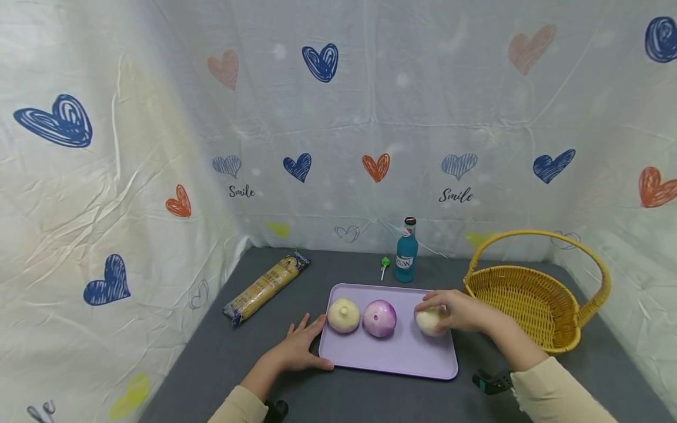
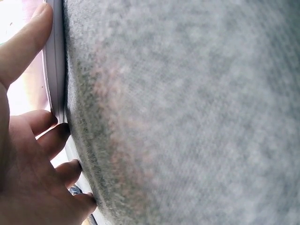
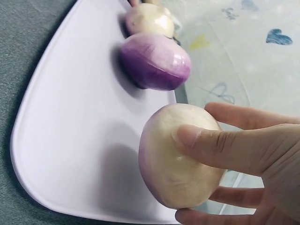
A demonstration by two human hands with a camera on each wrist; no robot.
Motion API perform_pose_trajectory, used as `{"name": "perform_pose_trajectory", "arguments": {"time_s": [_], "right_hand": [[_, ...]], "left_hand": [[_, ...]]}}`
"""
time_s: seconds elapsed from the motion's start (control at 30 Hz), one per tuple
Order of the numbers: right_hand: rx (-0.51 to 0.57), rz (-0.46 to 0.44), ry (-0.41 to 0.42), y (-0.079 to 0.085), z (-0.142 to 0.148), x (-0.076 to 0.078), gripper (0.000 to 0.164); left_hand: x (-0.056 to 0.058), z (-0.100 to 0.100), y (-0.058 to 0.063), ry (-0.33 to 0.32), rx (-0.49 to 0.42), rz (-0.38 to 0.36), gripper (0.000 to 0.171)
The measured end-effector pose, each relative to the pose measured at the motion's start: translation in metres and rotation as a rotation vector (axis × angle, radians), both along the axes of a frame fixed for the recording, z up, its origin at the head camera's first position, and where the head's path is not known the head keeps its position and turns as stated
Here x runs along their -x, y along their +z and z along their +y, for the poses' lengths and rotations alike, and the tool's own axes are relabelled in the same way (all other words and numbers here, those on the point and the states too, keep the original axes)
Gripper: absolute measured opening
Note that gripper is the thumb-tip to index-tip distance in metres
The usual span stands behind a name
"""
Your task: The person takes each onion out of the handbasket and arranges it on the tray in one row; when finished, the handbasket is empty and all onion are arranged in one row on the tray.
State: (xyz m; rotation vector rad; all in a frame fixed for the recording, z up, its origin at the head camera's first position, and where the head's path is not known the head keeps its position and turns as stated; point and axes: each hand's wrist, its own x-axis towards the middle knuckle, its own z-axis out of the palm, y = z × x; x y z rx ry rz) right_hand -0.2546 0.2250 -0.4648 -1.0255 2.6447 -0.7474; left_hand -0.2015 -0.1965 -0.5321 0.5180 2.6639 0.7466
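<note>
A light purple tray (image 1: 381, 358) lies on the table, bearing a cream-coloured onion (image 1: 343, 315) on its left and a purple onion (image 1: 379, 318) beside it. On the tray's right side, my right hand (image 1: 459, 310) grips a pale onion (image 3: 176, 164) between thumb and fingers. Its shadow falls on the tray; whether its underside touches the tray I cannot tell. With fingers spread, my left hand (image 1: 298, 346) rests at the tray's left end, the thumb by the near left corner. In the left wrist view, fingertips (image 2: 58, 133) touch the tray's edge.
A yellow wicker basket (image 1: 515, 276) with a tall handle stands right of the tray. Behind the tray are a blue bottle (image 1: 406, 252) and a green lollipop (image 1: 385, 263). A long yellow packet (image 1: 267, 286) lies at the left. Printed cloth hangs around the table.
</note>
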Motion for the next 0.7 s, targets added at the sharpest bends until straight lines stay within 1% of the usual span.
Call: {"name": "perform_pose_trajectory", "arguments": {"time_s": [0.17,0.43,0.7], "right_hand": [[0.009,-0.015,0.01,-0.0019,-0.002,-0.001,0.047],[0.002,-0.041,0.009,-0.0038,-0.0061,-0.0022,0.047],[0.009,-0.043,0.018,-0.0058,-0.0082,-0.0035,0.046]], "left_hand": [[-0.0002,-0.0006,0.0003,0.001,-0.018,-0.007,0.115],[0.0014,-0.001,-0.0033,0.008,-0.007,0.005,0.116],[0.0009,-0.0003,-0.002,0.008,-0.008,0.002,0.116]]}}
